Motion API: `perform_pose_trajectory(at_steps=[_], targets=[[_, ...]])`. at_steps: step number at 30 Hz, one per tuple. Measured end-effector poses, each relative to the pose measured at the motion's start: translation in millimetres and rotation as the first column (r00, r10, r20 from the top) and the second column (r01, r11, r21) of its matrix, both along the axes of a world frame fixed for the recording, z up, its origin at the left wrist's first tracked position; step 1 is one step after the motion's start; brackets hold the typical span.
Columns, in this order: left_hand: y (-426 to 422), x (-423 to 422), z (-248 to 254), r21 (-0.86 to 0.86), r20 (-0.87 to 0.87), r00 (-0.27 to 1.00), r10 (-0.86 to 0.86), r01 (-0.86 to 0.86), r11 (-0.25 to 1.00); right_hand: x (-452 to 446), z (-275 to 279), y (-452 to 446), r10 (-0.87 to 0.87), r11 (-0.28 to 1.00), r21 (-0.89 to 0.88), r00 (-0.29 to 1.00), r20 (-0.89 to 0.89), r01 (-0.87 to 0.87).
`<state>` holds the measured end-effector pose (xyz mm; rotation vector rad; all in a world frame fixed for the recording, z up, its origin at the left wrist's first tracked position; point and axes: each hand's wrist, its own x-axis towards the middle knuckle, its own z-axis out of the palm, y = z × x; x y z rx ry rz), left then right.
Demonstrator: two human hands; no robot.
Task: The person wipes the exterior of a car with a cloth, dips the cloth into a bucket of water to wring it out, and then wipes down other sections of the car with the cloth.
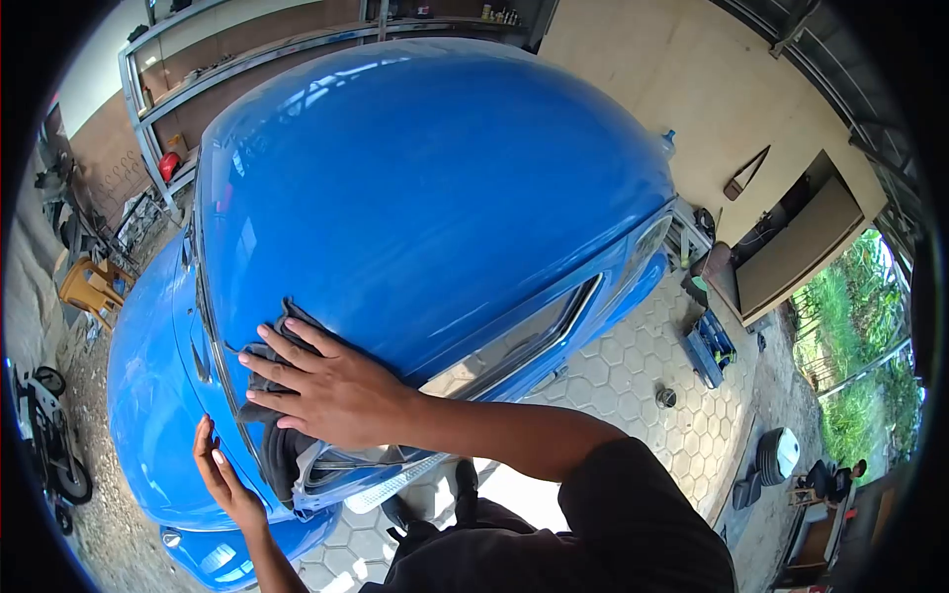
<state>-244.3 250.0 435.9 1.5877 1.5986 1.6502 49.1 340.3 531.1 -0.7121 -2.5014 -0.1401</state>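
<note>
Right hand point(341, 390) spread flat over dark cloth point(259, 412), on near left part of blue car roof point(425, 208). Left hand point(235, 486) nearby, fingers extended.

From my end, the car roof point(425, 198) looks smooth, glossy metal; the rag point(282, 453), matt cloth; 1 chair point(87, 288), plastic.

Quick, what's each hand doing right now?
Left hand: open, nothing visible in it.
Right hand: open, spread flat over a dark cloth on the blue car.
</note>
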Motion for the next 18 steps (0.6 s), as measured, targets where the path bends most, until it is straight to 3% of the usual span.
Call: perform_pose_trajectory(at_steps=[4,6,8,11,13,15,18], targets=[[-6,24,-6,0.003,-0.078,0.997,-0.018,0.018,1.000,117,23,19,-0.269,0.962,0.029,0.961,-0.072,0.271],[0,36,-1,0.005,-0.127,0.992,-0.026,0.027,1.000,191,32,28,-0.468,0.878,0.078,0.882,-0.064,0.472],[7,50,9,0.032,-0.196,0.980,-0.026,0.033,0.999,273,31,44,-0.630,0.763,0.038,0.755,-0.179,0.645],[23,70,23,0.068,-0.225,0.974,-0.020,0.036,0.997,412,14,74,-0.834,0.511,-0.170,0.438,-0.336,0.843],[36,85,30,0.102,-0.238,0.971,0.003,0.022,0.995,505,1,99,-0.955,0.169,-0.302,0.080,-0.285,0.938],[44,105,35,0.163,-0.259,0.964,0.065,-0.023,0.986,588,-8,129,-0.960,-0.117,-0.392,-0.205,-0.192,0.912],[53,119,40,0.191,-0.277,0.955,0.111,-0.058,0.980,576,27,157,-0.955,-0.066,-0.513,-0.203,-0.217,0.856]])
